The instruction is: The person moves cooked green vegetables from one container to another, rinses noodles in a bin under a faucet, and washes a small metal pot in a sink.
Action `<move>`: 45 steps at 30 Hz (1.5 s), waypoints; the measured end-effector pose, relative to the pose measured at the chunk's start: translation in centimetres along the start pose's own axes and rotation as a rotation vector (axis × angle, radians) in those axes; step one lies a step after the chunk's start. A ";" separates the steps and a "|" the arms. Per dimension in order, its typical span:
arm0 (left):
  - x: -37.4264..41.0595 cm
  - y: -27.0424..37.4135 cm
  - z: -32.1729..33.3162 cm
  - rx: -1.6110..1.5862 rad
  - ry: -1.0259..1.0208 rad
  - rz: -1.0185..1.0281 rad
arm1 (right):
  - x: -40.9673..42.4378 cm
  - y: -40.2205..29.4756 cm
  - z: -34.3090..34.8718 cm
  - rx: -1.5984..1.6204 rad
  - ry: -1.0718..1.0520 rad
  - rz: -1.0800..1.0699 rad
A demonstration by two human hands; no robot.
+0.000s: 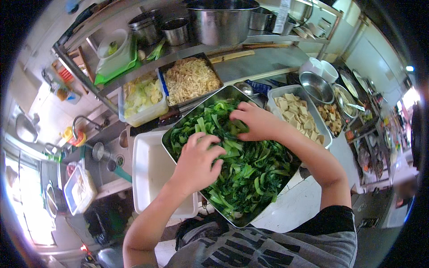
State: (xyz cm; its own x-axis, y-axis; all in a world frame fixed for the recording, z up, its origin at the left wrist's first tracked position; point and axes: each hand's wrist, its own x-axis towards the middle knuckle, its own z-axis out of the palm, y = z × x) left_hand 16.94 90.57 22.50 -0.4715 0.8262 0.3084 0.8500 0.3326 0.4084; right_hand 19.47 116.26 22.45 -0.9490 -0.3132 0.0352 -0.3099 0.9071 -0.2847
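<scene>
A rectangular metal tray (243, 222) full of chopped, dark leafy greens (246, 171) sits in front of me, turned cornerwise. Over the left part of the greens, my left hand (199, 162) has its fingers spread and holds nothing. My right hand (256, 122) reaches in from the right at the tray's far side, fingers and thumb curved around some greens. A slight blur there hides whether it grips them. Under the tray's left edge stands a white plastic tub (150, 171) with a pale, smooth interior.
Cut tofu fills a plastic container (330, 142) on the right, near a metal bowl (316, 87). Behind the tray are noodles (191, 80) and a container of pale cabbage (144, 97). A shelf holding a large steel pot (221, 25) crosses above; a sink faucet (87, 121) stands left.
</scene>
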 end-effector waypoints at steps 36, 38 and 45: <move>-9.4 17.1 7.3 -0.896 0.778 -1.020 | -19.7 3.5 3.2 1.673 -0.569 0.832; -7.4 19.2 5.0 -0.849 0.810 -1.046 | -19.8 4.0 2.0 1.802 -0.654 0.811; 3.4 19.5 1.1 -1.098 0.657 -0.891 | -21.8 10.0 -7.5 2.118 -0.418 0.660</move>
State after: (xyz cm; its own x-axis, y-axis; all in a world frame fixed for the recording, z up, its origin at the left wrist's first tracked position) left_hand 32.15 100.39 30.57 -0.9771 0.1160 -0.1782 -0.1934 -0.1366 0.9716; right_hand 36.61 134.27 26.03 -0.7114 -0.4707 -0.5219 0.6997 -0.5439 -0.4632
